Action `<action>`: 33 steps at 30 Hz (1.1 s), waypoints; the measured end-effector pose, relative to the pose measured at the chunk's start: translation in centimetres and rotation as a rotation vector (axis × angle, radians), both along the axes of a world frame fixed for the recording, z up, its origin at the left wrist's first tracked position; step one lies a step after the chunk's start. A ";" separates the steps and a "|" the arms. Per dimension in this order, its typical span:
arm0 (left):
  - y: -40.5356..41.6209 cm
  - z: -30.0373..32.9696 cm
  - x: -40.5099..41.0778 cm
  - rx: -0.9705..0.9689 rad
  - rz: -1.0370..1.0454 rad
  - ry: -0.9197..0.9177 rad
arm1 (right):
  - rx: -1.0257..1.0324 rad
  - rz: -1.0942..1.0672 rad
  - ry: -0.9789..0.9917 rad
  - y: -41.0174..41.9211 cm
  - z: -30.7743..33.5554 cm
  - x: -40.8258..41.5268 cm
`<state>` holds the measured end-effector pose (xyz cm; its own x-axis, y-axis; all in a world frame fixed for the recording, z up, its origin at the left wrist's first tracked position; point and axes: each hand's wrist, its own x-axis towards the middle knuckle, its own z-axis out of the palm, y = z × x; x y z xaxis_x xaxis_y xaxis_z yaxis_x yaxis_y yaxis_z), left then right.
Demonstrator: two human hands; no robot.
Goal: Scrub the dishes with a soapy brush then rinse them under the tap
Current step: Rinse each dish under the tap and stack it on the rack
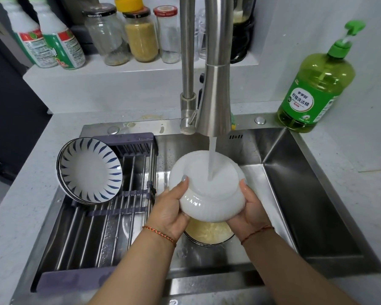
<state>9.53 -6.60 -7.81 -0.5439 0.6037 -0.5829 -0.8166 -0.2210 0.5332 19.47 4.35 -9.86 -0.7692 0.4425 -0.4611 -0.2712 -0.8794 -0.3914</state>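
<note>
Steel sink (312, 194) in pale stone counter (350, 155) (tap (216, 106) running); both hands' fingers grasp white bowl (209, 194).

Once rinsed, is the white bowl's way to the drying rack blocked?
Nothing visible blocks it. Both hands, left and right, hold the white bowl under the tap; the rack lies left, patterned bowls leaning at its far end, nearer bars bare.

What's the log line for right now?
step: rinse | left hand: holds bowl | right hand: holds bowl | tap: running onto bowl | rack: patterned bowls
</note>
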 end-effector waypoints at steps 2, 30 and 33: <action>0.2 -0.5 0.2 -0.117 0.031 0.031 | 0.002 -0.012 -0.052 0.2 0.1 0.3; 0.5 0.3 0.1 -0.114 -0.063 -0.035 | 1.776 0.430 -0.479 -4.5 1.4 0.9; 0.0 0.6 -0.1 -0.028 -0.031 -0.092 | 1.922 0.422 -0.453 -4.6 1.4 1.0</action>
